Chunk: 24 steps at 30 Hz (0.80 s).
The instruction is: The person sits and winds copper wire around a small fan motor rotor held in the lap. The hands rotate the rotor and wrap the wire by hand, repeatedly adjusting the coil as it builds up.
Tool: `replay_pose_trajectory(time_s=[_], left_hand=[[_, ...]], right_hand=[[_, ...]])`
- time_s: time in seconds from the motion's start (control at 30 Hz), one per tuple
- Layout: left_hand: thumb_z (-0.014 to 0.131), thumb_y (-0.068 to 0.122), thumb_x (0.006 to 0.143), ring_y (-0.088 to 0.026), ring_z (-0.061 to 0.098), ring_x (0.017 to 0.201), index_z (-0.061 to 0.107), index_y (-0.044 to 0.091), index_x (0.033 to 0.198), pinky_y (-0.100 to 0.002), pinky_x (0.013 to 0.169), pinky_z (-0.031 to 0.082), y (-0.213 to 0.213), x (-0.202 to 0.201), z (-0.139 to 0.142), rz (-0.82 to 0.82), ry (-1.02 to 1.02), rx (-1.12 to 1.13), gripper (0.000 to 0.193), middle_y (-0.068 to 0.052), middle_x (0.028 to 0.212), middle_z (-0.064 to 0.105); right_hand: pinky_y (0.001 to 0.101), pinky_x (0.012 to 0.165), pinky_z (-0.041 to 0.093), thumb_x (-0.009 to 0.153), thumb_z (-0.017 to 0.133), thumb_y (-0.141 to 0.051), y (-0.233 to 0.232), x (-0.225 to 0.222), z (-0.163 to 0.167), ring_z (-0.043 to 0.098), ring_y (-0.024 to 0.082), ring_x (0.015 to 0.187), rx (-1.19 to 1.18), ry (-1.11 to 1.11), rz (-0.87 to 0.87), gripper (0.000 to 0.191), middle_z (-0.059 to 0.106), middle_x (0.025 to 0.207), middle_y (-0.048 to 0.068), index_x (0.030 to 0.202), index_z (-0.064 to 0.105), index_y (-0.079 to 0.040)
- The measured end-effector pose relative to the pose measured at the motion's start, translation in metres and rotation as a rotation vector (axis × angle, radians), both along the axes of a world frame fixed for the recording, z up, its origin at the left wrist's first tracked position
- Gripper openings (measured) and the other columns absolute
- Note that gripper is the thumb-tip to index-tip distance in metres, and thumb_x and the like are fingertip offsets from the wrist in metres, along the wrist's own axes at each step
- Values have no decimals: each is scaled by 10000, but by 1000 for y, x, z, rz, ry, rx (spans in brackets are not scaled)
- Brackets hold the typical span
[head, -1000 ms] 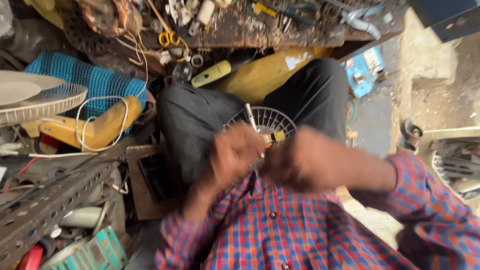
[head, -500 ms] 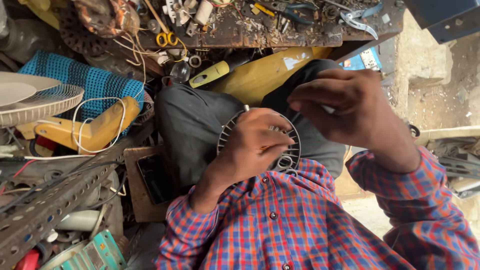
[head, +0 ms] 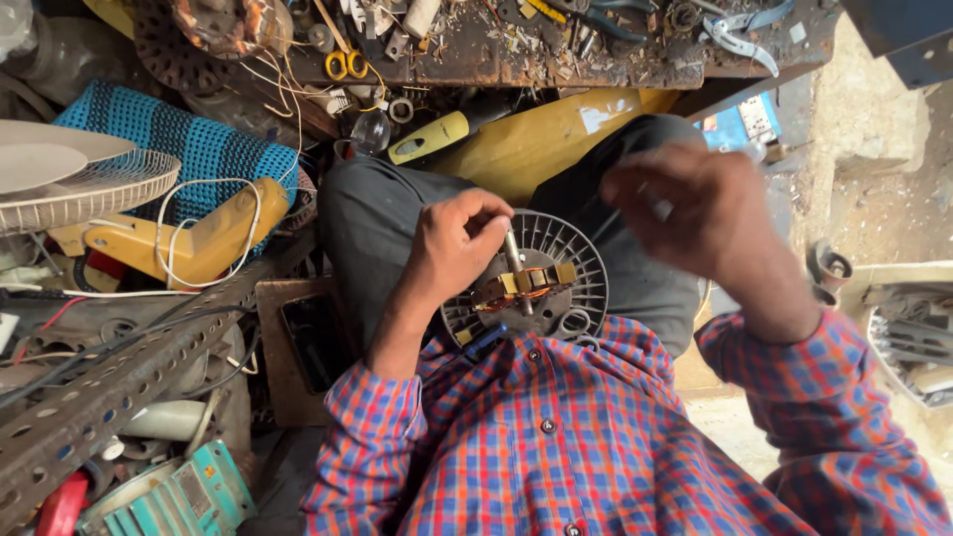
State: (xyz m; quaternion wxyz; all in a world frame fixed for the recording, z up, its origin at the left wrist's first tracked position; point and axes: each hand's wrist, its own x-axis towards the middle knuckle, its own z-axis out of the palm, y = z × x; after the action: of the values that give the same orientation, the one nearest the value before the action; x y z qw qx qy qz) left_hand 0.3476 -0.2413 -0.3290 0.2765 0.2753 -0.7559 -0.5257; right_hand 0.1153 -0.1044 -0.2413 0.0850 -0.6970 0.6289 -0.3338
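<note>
Far left pile: a white fan guard [head: 84, 189] sits at 9 o'clock, with a blue knit cloth [head: 189, 149] behind it and a yellow plastic housing [head: 199, 243] wrapped in white wire just beside it.
Bottom left: a perforated metal angle bar [head: 109, 392] runs diagonally, and a teal motor casing [head: 174, 496] sits at about 7 o'clock.
Left hand: the left hand [head: 452, 248] has its grip closed around the shaft of the fan motor [head: 526, 288], thumb and fingers pinching the metal pin that sticks up out of it.
Fan motor: pretty much dead centre, resting on the person's lap against dark trousers, with the copper-coloured core and brass bracket facing up and a round grey slotted cover plate [head: 566, 248] under it.
Right hand: the right hand [head: 710, 213] is at 2 o'clock from the motor, lifted clear of it and blurry. There's something small and pale at the fingertips, but I honestly can't tell if the grip is closed on it or loose.
Worktop: the worktop [head: 596, 65] runs along 12 o'clock, rusty and messy, with yellow-handled scissors [head: 347, 65] and pliers [head: 740, 35] on it.
Shirt: red and blue checked sleeves, filling 6 o'clock.
</note>
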Motion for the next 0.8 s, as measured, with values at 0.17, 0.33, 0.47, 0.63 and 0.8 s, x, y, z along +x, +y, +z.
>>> replay_pose_trajectory(time_s=[0.17,0.33,0.47,0.63,0.8], left_hand=[[711,71,879,-148,694,668,724,21,922,-282,593,529,-16,-11,-23,-120,-10,-36,67,-67,796,723],[748,85,842,-155,674,680,759,45,920,-294,595,510,-28,-7,-13,-314,-37,-92,88,-73,796,694],[744,66,846,-181,666,702,772,34,943,-310,613,499,-18,0,36,-375,-5,-95,106,-74,816,695],[690,12,955,-260,718,888,736,15,1047,-349,782,580,47,31,69,-335,214,-299,103,-97,959,726],[722,47,893,-281,700,776,688,15,990,-368,689,560,77,53,36,-64,108,-509,107,-108,885,673]], right_hand=[[396,603,553,800,808,-95,19,21,-19,696,288,710,137,23,305,207,702,813,102,977,718,-33],[432,527,511,730,794,-117,54,38,-35,676,280,644,283,124,477,267,672,722,83,983,759,-40],[411,610,536,702,727,-132,71,55,-8,675,302,778,376,-136,830,381,676,891,123,1058,725,6],[439,579,463,738,795,-153,45,48,52,626,273,703,94,-25,720,295,605,795,72,978,681,-24],[429,569,469,865,820,-161,-37,37,-21,628,319,651,37,-18,261,125,646,774,104,887,730,-77]])
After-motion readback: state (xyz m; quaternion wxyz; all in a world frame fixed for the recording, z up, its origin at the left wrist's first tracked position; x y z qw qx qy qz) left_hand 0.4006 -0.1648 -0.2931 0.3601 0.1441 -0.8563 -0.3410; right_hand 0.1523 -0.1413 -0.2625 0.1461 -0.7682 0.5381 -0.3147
